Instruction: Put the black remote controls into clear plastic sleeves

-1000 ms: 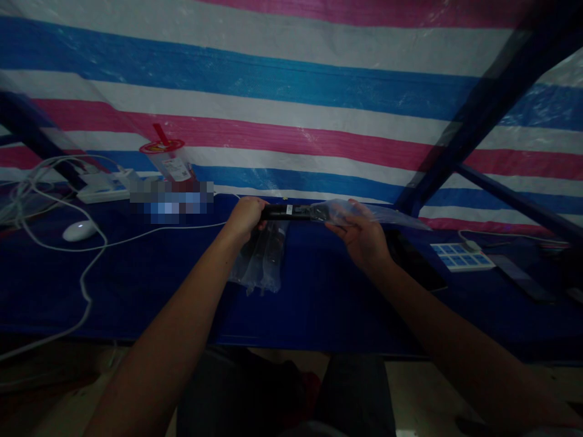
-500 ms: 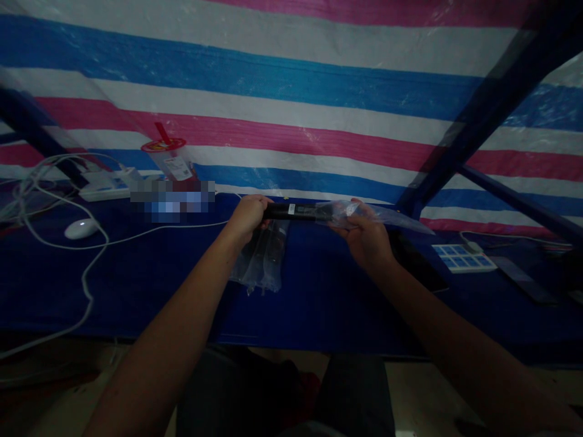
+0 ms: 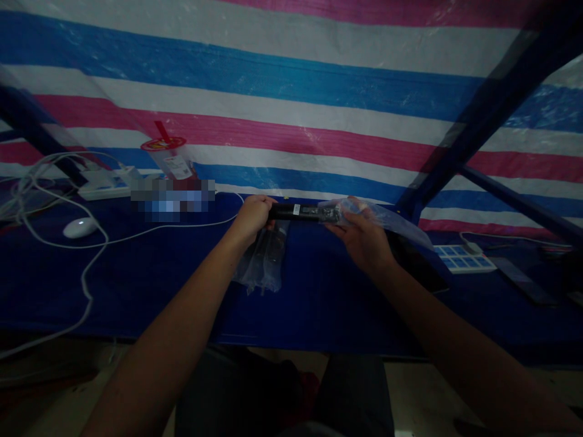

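Observation:
A long black stick-like device (image 3: 288,212) with a small white label lies level between my hands above the blue table. My left hand (image 3: 255,218) is closed around its left end. A clear plastic bag (image 3: 401,224) covers the device's right end and trails off to the right. My right hand (image 3: 362,230) is closed on the bag, with the thumb on top near the covered end. Below my left hand, several clear-bagged dark items (image 3: 264,261) lie side by side on the table (image 3: 314,303). The exact kind of the black device cannot be made out.
At the left are a white mouse (image 3: 80,228), tangled white cables (image 3: 86,285), a white power strip (image 3: 102,188) and a red-lidded cup (image 3: 175,161). To the right lie a dark tablet-like slab (image 3: 421,267), a blue-and-white power strip (image 3: 464,258) and a phone-like slab (image 3: 523,280).
The device and my left hand have shifted slightly right. My right fingers have changed position on the bag, whose loose end now hangs a little lower.

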Demonstrator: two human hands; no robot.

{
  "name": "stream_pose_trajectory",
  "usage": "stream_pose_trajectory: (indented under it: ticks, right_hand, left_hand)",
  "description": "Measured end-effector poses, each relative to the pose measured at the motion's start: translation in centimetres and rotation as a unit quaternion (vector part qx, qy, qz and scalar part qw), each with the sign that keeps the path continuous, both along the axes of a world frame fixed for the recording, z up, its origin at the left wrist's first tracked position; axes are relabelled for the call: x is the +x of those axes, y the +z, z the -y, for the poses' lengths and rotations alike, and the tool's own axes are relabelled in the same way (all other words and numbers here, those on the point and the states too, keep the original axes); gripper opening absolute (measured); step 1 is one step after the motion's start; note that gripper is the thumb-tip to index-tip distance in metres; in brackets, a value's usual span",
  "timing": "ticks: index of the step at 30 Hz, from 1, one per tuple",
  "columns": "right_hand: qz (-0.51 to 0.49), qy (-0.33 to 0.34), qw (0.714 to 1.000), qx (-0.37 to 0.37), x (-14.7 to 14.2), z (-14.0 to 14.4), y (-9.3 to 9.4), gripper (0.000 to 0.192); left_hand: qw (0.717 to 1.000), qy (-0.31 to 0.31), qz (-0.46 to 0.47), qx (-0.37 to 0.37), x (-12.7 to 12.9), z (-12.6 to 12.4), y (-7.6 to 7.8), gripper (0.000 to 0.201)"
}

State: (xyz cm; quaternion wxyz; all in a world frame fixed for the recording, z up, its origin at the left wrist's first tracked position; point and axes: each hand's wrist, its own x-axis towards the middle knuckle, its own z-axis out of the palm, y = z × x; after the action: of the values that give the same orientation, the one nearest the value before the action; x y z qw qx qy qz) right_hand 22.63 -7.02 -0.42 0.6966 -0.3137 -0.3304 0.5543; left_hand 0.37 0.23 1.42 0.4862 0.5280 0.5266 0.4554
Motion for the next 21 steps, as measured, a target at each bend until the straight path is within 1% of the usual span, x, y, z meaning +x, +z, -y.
stream_pose_trajectory:
  ticks: [3, 6, 9, 11, 13, 16, 18, 21]
  right_hand:
    - [0.004, 0.038, 0.999, 0.027, 0.0, 0.2, 0.2, 0.044]
    - [0.029, 0.057, 0.996, 0.057, -0.3, 0.6, 0.3, 0.053]
    - [0.061, 0.042, 0.995, 0.068, -0.7, 0.9, 0.2, 0.053]
    - [0.077, 0.023, 0.994, 0.07, -1.0, 0.9, 0.0, 0.051]
    - [0.087, 0.006, 0.993, 0.075, -1.1, 0.9, -0.2, 0.049]
    - [0.104, -0.015, 0.99, 0.091, -1.2, 0.8, -0.6, 0.046]
    - [0.123, -0.03, 0.987, 0.095, -1.1, 0.8, -0.7, 0.044]
    - [0.138, -0.031, 0.987, 0.073, -1.0, 0.8, -0.9, 0.043]
  left_hand:
    - [1.0, 0.002, 0.014, -0.002, -0.2, 0.1, 0.2, 0.015]
    - [1.0, -0.016, 0.012, 0.003, -0.3, 0.1, 0.4, 0.018]
    - [0.999, -0.036, -0.031, 0.027, -0.1, 0.2, 0.2, 0.022]
    - [0.992, -0.043, -0.085, 0.077, 0.2, 0.2, 0.0, 0.023]
    - [0.974, -0.052, -0.15, 0.162, 0.5, 0.4, -0.1, 0.021]
    - [0.93, -0.068, -0.232, 0.278, 1.1, 1.0, 0.0, 0.016]
    - [0.91, -0.064, -0.265, 0.314, 1.5, 1.7, 0.1, 0.017]
    - [0.896, -0.043, -0.295, 0.33, 2.0, 2.6, 0.2, 0.028]
